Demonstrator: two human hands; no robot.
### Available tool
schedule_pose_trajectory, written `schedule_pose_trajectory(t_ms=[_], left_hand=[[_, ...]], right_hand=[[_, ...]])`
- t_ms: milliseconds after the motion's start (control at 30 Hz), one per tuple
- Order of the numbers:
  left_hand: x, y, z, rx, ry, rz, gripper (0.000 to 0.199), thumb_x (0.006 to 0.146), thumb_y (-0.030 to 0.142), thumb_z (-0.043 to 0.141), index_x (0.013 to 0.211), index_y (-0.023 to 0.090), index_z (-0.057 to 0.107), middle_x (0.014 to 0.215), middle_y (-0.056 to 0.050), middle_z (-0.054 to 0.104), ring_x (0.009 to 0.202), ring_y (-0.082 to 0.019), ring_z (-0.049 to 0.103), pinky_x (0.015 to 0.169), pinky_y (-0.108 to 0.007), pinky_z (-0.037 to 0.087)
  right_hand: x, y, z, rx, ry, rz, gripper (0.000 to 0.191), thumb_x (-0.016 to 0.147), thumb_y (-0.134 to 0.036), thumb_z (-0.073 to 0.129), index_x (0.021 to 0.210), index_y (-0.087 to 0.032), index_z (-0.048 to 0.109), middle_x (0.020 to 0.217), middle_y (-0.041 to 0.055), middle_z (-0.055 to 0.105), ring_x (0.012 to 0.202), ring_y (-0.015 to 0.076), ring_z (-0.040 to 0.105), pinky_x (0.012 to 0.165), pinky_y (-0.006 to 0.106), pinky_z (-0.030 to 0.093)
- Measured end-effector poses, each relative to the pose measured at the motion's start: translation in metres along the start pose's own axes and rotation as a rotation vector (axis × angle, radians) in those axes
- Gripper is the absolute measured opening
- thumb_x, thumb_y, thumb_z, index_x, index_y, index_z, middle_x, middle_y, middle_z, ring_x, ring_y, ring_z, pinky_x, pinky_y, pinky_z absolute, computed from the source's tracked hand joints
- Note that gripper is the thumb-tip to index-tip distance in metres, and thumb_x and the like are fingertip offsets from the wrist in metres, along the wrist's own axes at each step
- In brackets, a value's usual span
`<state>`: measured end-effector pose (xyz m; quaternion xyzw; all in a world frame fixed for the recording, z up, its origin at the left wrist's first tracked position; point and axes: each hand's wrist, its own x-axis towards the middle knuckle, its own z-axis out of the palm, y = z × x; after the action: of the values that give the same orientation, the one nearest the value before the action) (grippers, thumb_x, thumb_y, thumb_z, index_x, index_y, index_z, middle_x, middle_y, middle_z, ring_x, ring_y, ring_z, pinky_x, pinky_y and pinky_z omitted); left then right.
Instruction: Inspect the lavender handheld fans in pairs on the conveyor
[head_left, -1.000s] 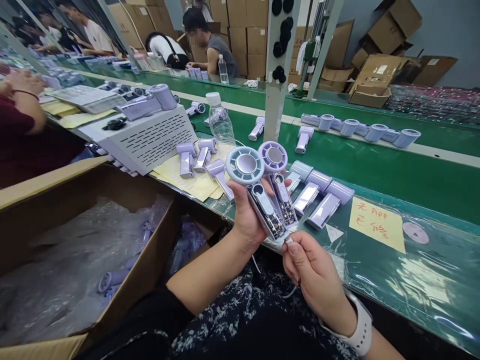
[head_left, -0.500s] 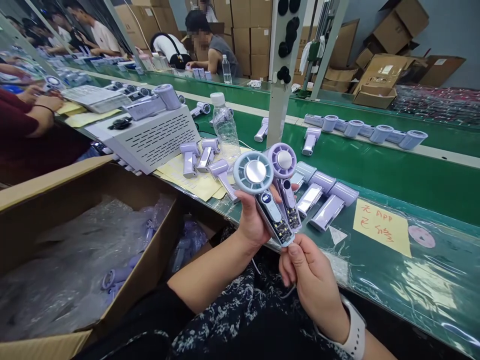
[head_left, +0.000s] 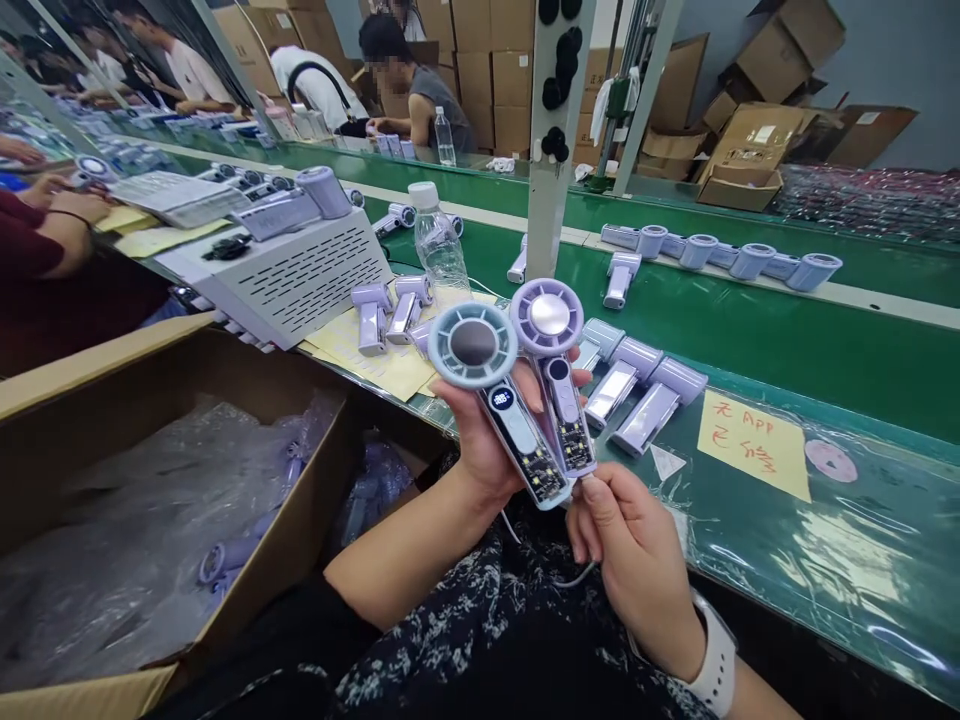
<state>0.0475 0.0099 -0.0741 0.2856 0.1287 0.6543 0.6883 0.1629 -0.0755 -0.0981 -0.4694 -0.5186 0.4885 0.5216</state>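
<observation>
My left hand (head_left: 480, 440) is closed around two handheld fans side by side. The blue handheld fan (head_left: 525, 430) is nearer, its small round display lit. The purple handheld fan (head_left: 568, 400) sits beside it, its display dark. Both show circuit boards with yellowish parts in the lower handle. At the bottom end of the purple fan, my right hand (head_left: 622, 540) pinches the end of a thin white cable (head_left: 576, 580); its fingers hide the plug. More purple fans (head_left: 660, 405) lie on the bench just beyond my hands.
A cardboard box (head_left: 330, 440) with plastic wrap and fans stands at left. Behind it are a grey vented metal box (head_left: 300, 270) and a plastic bottle (head_left: 439, 245). A post (head_left: 551, 200) rises from the green conveyor (head_left: 720, 330). Co-workers sit beyond.
My right hand has shifted from the blue fan's bottom end to the purple fan's. The blue fan has come slightly left and lower, and its metal disc now looks darker.
</observation>
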Motion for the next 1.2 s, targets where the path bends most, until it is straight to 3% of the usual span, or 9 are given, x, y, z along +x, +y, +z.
schedule_pose_trajectory(t_ms=[100, 267, 367, 500, 667, 867, 1033, 1100, 1200], left_hand=[[-0.003, -0.008, 0.004, 0.021, -0.054, 0.085, 0.074, 0.061, 0.095, 0.065, 0.058, 0.02, 0.069, 0.104, -0.012, 0.078, 0.093, -0.032, 0.075, 0.08, -0.043, 0.063], [-0.006, -0.015, 0.009, 0.027, -0.074, 0.074, 0.072, 0.06, 0.094, 0.066, 0.058, 0.022, 0.071, 0.098, -0.012, 0.079, 0.095, -0.036, 0.076, 0.075, -0.043, 0.064], [-0.005, -0.016, 0.007, 0.057, -0.051, 0.054, 0.074, 0.059, 0.096, 0.065, 0.058, 0.022, 0.07, 0.099, -0.012, 0.079, 0.097, -0.036, 0.075, 0.082, -0.044, 0.063], [-0.003, -0.017, 0.0, 0.102, -0.022, 0.043, 0.076, 0.059, 0.098, 0.062, 0.058, 0.022, 0.069, 0.102, -0.012, 0.079, 0.102, -0.038, 0.074, 0.093, -0.049, 0.06], [-0.004, -0.016, -0.004, 0.075, 0.005, -0.016, 0.076, 0.064, 0.097, 0.06, 0.058, 0.021, 0.067, 0.111, -0.011, 0.078, 0.102, -0.037, 0.073, 0.086, -0.048, 0.062], [-0.001, -0.008, 0.003, -0.084, 0.05, -0.063, 0.071, 0.063, 0.091, 0.068, 0.06, 0.02, 0.064, 0.102, -0.007, 0.077, 0.089, -0.027, 0.074, 0.07, -0.036, 0.061], [0.007, 0.002, 0.007, -0.082, 0.053, 0.038, 0.071, 0.073, 0.09, 0.059, 0.06, 0.02, 0.064, 0.103, -0.008, 0.077, 0.093, -0.029, 0.075, 0.077, -0.039, 0.062], [0.008, 0.004, 0.006, -0.07, 0.022, 0.002, 0.071, 0.074, 0.09, 0.059, 0.06, 0.021, 0.066, 0.104, -0.008, 0.077, 0.097, -0.03, 0.075, 0.079, -0.04, 0.062], [0.008, 0.004, 0.003, 0.0, -0.072, -0.024, 0.073, 0.068, 0.093, 0.06, 0.059, 0.02, 0.068, 0.101, -0.01, 0.078, 0.094, -0.031, 0.075, 0.077, -0.041, 0.062]], right_hand=[[-0.004, 0.003, 0.007, 0.175, 0.096, 0.043, 0.046, 0.104, -0.056, 0.057, 0.073, -0.022, 0.053, 0.044, -0.0086, 0.045, 0.037, 0.0082, 0.043, 0.041, 0.02, 0.035], [-0.008, 0.005, 0.007, 0.281, 0.126, 0.071, 0.045, 0.101, -0.056, 0.062, 0.072, -0.022, 0.053, 0.044, -0.009, 0.044, 0.038, 0.0074, 0.041, 0.041, 0.018, 0.035], [-0.006, 0.006, 0.001, 0.195, 0.095, 0.067, 0.045, 0.103, -0.055, 0.058, 0.073, -0.022, 0.054, 0.049, -0.0065, 0.05, 0.045, 0.0094, 0.049, 0.048, 0.02, 0.04], [-0.002, 0.008, -0.008, -0.014, 0.042, 0.048, 0.042, 0.105, -0.055, 0.053, 0.08, -0.021, 0.06, 0.076, 0.0014, 0.066, 0.072, 0.0147, 0.06, 0.072, 0.025, 0.049], [0.002, 0.012, -0.014, -0.118, 0.004, 0.041, 0.039, 0.107, -0.051, 0.049, 0.081, -0.023, 0.056, 0.076, -0.0003, 0.057, 0.074, 0.0166, 0.054, 0.068, 0.026, 0.045], [0.003, 0.009, -0.018, -0.19, -0.049, -0.164, 0.03, 0.109, -0.034, 0.046, 0.085, -0.023, 0.058, 0.081, 0.0, 0.059, 0.075, 0.0162, 0.056, 0.07, 0.026, 0.045], [-0.001, 0.0, -0.014, -0.257, -0.184, -0.319, 0.026, 0.105, -0.029, 0.052, 0.081, -0.022, 0.058, 0.113, 0.0067, 0.066, 0.109, 0.0208, 0.063, 0.089, 0.029, 0.048], [-0.001, -0.003, -0.011, -0.239, -0.222, -0.233, 0.028, 0.107, -0.03, 0.052, 0.082, -0.022, 0.062, 0.094, 0.0034, 0.07, 0.089, 0.0166, 0.066, 0.078, 0.026, 0.048], [-0.001, -0.003, -0.006, -0.162, -0.191, -0.092, 0.034, 0.108, -0.037, 0.052, 0.079, -0.022, 0.062, 0.056, -0.0049, 0.057, 0.054, 0.0117, 0.054, 0.058, 0.024, 0.042]])
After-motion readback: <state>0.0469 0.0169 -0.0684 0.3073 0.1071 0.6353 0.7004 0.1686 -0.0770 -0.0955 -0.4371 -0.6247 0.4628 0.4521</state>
